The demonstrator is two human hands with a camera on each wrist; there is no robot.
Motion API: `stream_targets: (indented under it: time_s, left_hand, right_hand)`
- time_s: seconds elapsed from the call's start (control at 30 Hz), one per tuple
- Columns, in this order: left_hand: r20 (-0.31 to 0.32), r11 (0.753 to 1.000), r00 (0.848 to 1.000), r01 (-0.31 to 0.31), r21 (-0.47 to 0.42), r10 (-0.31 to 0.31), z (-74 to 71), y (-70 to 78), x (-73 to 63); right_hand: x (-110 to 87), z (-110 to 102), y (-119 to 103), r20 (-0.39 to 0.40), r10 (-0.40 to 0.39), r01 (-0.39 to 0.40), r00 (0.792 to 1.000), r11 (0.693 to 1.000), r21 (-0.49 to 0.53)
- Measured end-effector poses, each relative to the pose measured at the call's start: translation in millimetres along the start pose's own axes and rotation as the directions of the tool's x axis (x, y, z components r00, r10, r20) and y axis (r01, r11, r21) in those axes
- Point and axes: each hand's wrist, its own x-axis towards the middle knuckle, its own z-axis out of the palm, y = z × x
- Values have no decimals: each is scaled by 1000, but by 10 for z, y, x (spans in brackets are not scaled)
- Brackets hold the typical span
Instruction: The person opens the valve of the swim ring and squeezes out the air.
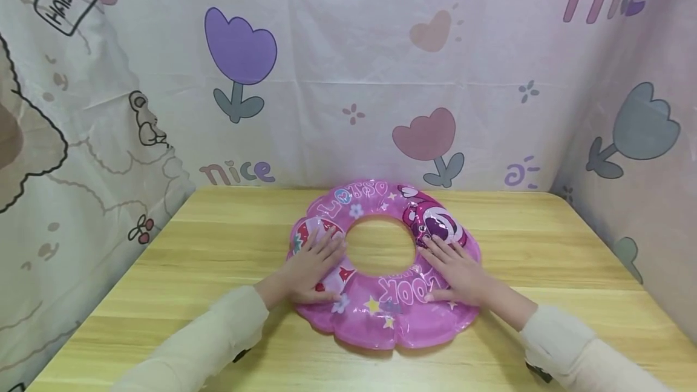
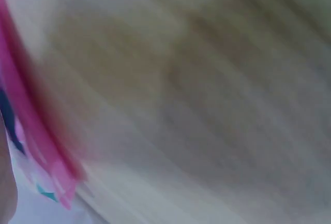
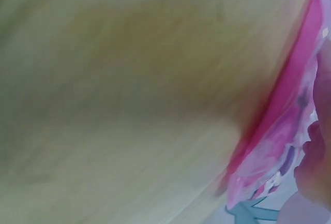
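Observation:
A pink inflatable swim ring (image 1: pixel 370 325) with cartoon prints and white lettering lies flat on the wooden table, puffed up with air. On its left side rests my left hand (image 1: pixel 311 268), fingers spread and straight. My right hand (image 1: pixel 454 271) lies on the ring's right side, its fingers stretched over the bear print. In the left wrist view only the pink edge of the ring (image 2: pixel 36 115) and a sliver of hand show at the left. The right wrist view has the ring's edge (image 3: pixel 274 125) and part of my right hand (image 3: pixel 316 157) at its right border.
The light wooden table (image 1: pixel 544 241) extends around the ring on all sides. Behind it and at both sides hangs a pale cloth (image 1: pixel 337 35) printed with tulips, hearts and words, meeting the table's back edge.

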Motion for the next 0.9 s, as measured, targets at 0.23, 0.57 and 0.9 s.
stream_targets:
  time_s: [0.23,0.57,0.9]
  left_hand:
    - [-15,997,999,-38,-72,37,-104,157,17]
    - [49,984,999,12,-178,-3,-78,517,68]
    - [156,977,984,113,-181,-85,71,623,60]
  right_hand:
    - [-50,-80,-216,-101,-122,117,987,992,-54]
    - [-95,27,-462,18,-177,176,984,983,53]
    - [-83,149,-499,123,-159,144,980,981,127]
